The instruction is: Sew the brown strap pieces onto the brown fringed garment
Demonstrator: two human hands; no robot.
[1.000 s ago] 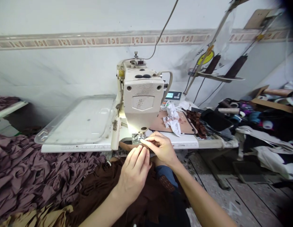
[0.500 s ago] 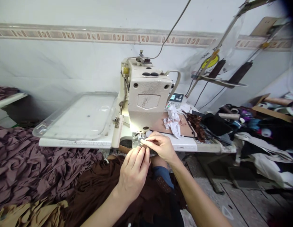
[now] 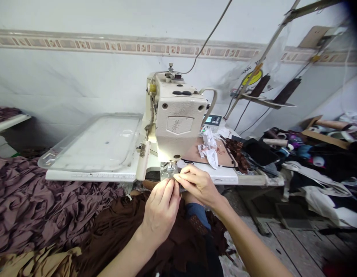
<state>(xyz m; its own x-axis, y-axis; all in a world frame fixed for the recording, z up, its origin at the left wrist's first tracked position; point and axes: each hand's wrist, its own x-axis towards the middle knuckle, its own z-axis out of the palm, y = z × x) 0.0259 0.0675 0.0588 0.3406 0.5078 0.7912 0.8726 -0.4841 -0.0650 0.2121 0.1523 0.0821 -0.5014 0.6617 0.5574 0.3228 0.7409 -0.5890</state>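
Observation:
A cream sewing machine (image 3: 178,119) stands on a white table (image 3: 92,176). Both my hands meet just below its presser foot (image 3: 168,168). My left hand (image 3: 162,209) has its fingers pressed together, pinching a small piece I cannot make out. My right hand (image 3: 197,184) pinches at the same spot from the right, fingertips touching the left ones. Dark brown fabric (image 3: 120,231) lies in my lap under the hands.
A clear plastic tray (image 3: 100,140) sits left of the machine. Mauve fabric (image 3: 31,204) is heaped at the left. White scraps (image 3: 210,148) lie on a brown mat, with a control panel (image 3: 213,120) behind. Thread cones (image 3: 288,90) and clutter fill the right.
Both hands have drawn slightly down and toward me from the presser foot, still pinched together. The view has shifted a little.

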